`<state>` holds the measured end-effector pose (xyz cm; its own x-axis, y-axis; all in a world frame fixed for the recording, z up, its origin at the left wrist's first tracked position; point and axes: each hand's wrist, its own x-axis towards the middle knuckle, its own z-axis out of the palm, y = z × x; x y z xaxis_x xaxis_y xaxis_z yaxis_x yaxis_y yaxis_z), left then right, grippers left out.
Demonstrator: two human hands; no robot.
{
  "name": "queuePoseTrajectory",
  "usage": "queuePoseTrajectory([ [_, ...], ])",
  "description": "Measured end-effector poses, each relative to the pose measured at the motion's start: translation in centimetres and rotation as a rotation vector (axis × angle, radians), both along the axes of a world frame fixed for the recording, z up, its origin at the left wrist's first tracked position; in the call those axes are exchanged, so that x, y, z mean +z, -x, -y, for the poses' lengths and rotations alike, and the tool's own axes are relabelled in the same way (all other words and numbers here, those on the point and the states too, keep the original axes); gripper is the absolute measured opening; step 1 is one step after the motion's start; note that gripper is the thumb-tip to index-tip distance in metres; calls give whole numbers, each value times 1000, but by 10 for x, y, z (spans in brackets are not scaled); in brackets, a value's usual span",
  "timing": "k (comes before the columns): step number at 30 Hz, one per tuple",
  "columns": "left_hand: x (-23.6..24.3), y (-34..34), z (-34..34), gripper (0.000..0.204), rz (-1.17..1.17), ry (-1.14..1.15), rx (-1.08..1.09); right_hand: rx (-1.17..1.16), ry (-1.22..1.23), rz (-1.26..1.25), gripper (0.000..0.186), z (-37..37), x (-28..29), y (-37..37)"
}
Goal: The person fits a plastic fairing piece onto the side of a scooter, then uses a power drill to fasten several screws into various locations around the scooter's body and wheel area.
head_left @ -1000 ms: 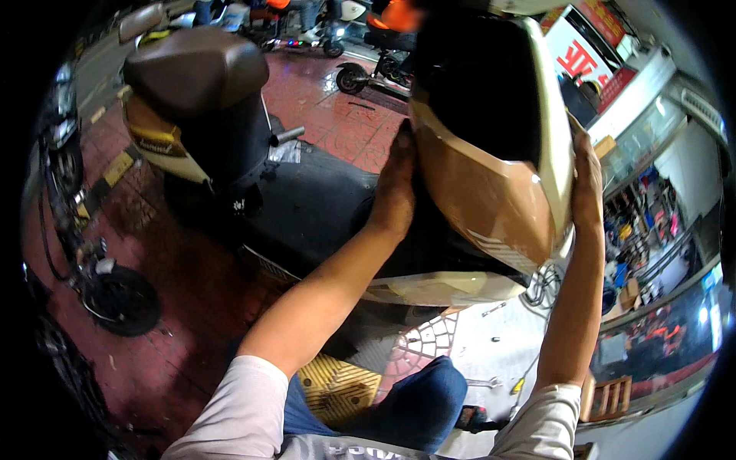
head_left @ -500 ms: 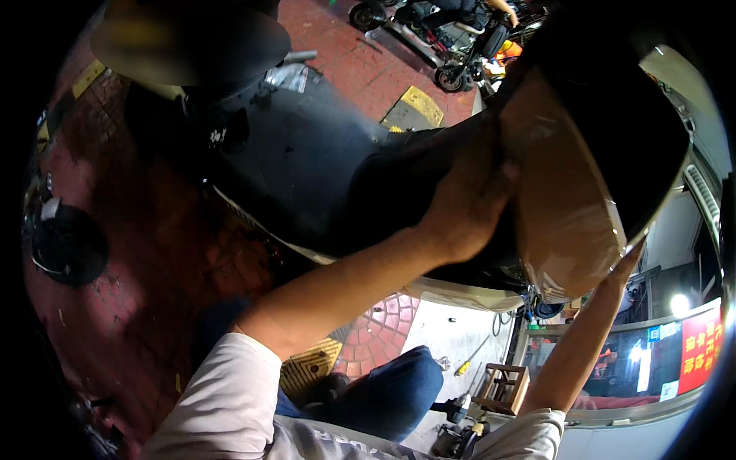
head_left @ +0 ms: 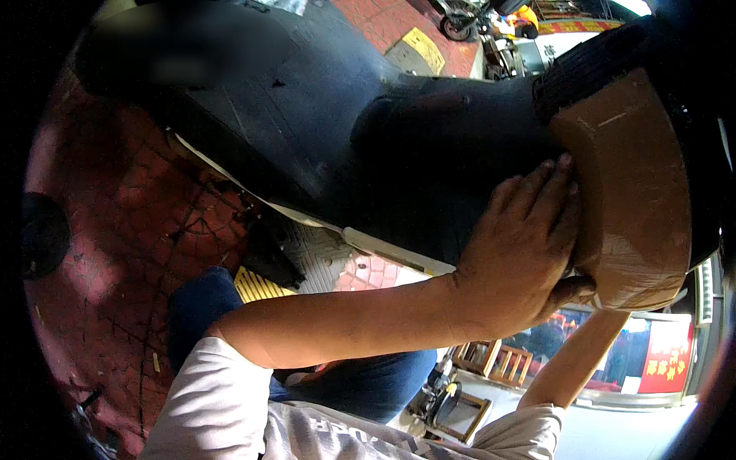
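Observation:
A large dark scooter body [head_left: 307, 115] fills the middle of the head view. At its right end is a curved brown panel [head_left: 632, 184] with a shiny, wrinkled film-like surface, beside a black ribbed part [head_left: 590, 73]. My left hand [head_left: 525, 238] lies along the panel's left edge, fingers stretched forward and the thumb apart near its lower corner. It grasps nothing that I can see. My right forearm [head_left: 579, 364] rises to the panel's lower edge, and the right hand is hidden behind the panel.
Red paving [head_left: 115, 253] spreads to the left, with a dark round object [head_left: 46, 234] at its edge. A small wooden stool [head_left: 494, 360] stands below the panel, near a glass front with a red sign [head_left: 665, 356]. Another two-wheeler [head_left: 456, 27] is at the back.
The view has shifted, and the brown panel appears farther right and more upright. My left hand has moved down along its edge, fingers now plainly extended. The right fingers have gone behind the panel.

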<state>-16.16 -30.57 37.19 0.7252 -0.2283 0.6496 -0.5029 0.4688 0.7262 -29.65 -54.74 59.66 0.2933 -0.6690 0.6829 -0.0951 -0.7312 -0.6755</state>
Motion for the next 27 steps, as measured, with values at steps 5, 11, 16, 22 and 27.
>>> queuePoseTrajectory([
  [5,-10,-18,5,97,-37,143,-32,-40,36,-44,61,1,-6,-2],
  [11,-17,-19,14,112,20,175,63,-98,82,-106,60,1,-14,6],
  [16,-17,-15,19,111,27,79,164,-92,106,-146,60,8,-35,9],
  [22,-6,-25,12,119,241,45,145,-125,232,-264,59,18,-56,24],
  [27,-15,-54,-8,80,71,-71,-270,-197,432,-475,59,20,-68,54],
])
